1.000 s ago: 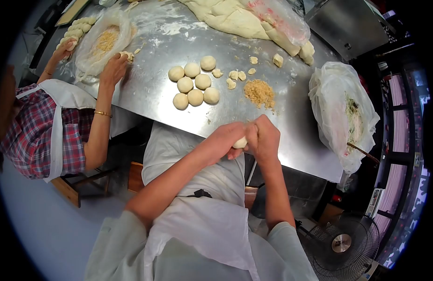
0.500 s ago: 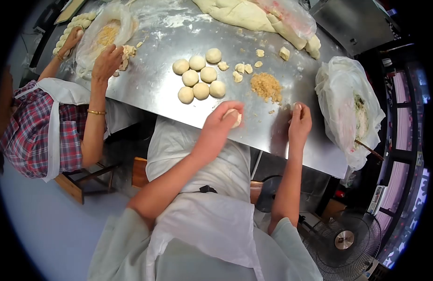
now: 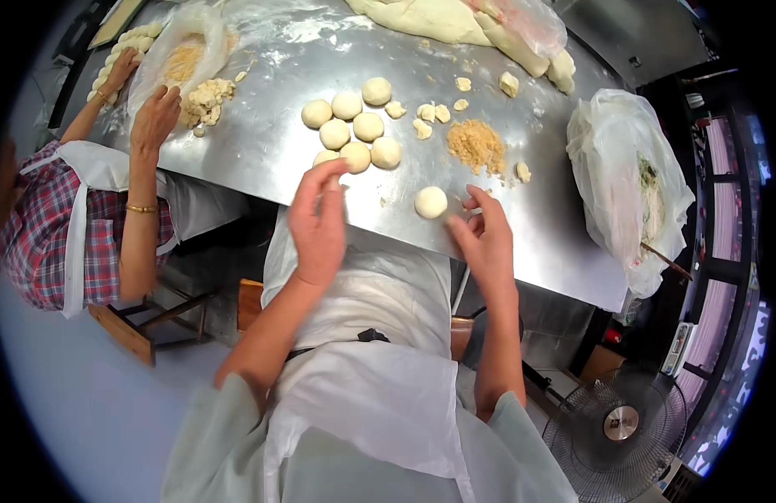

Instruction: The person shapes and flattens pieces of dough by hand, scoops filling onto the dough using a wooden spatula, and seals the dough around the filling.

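Note:
A single round dough ball (image 3: 430,202) rests on the steel table near its front edge. Just right of it is my right hand (image 3: 486,241), its thumb and fingers apart and curved, with nothing seen in it. My left hand (image 3: 317,225) is open at the lower edge of a cluster of several dough balls (image 3: 368,127). Its fingertips overlap the lowest ones; whether they touch cannot be made out. Beyond the single ball lies a heap of yellowish crumbly filling (image 3: 476,147). A small dough piece (image 3: 523,172) sits beside that heap.
More small dough pieces (image 3: 426,112) are scattered mid-table. A long dough mass (image 3: 430,21) lies at the back, partly under plastic. At right stands a plastic-lined container (image 3: 610,159) with a stick in it. A co-worker's hand (image 3: 155,117) works at left by a filling bag (image 3: 205,54).
My left hand has let go of the dough ball and moved left to the cluster. My right hand has moved left beside that ball. A small dough piece now shows near the filling.

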`<state>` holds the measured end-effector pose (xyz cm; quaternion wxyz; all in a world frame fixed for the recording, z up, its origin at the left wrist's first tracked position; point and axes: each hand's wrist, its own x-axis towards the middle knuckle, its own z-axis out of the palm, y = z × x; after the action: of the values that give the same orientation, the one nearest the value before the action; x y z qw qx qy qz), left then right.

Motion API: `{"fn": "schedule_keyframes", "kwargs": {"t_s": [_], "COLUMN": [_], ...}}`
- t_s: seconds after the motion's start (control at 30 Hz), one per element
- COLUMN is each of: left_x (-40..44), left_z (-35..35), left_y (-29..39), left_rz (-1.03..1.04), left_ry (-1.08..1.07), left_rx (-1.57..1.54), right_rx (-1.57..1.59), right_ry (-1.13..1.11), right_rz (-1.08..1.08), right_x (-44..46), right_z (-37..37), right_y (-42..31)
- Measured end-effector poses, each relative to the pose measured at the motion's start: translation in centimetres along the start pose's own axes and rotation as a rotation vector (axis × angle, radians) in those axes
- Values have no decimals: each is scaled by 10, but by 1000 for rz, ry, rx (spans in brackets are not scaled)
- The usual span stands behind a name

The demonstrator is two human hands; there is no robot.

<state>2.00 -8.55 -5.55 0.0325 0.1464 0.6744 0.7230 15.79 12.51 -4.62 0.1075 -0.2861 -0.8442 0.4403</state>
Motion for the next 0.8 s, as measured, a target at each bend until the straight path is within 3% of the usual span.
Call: {"fn": "schedule_keyframes", "kwargs": {"t_s": [0.27,0.37,0.53,0.63,0.77,0.8], "left_x": [29,32,33,34,32,31], "left_z": [-48,-53,-51,-55,-61,-60], "left_y": [-29,-46,-53,-58,-48,-46], "left_rz": [38,6,45,90,76,88], "left_ry": [128,187,189,183,141,132], "left_rx": [110,24,132,133,146,169], "right_rx": [-315,-48,-39,-9,-326,-280], "right_ry": [33,-42,78,142,152,109], "right_rz": [-251,-44,-351,-402,-500,-457], "right_x": [9,21,68,94,106,106], "right_z": [48,38,45,66,87,87], "right_y": [-30,-41,-84,-84,-73,-70]}}
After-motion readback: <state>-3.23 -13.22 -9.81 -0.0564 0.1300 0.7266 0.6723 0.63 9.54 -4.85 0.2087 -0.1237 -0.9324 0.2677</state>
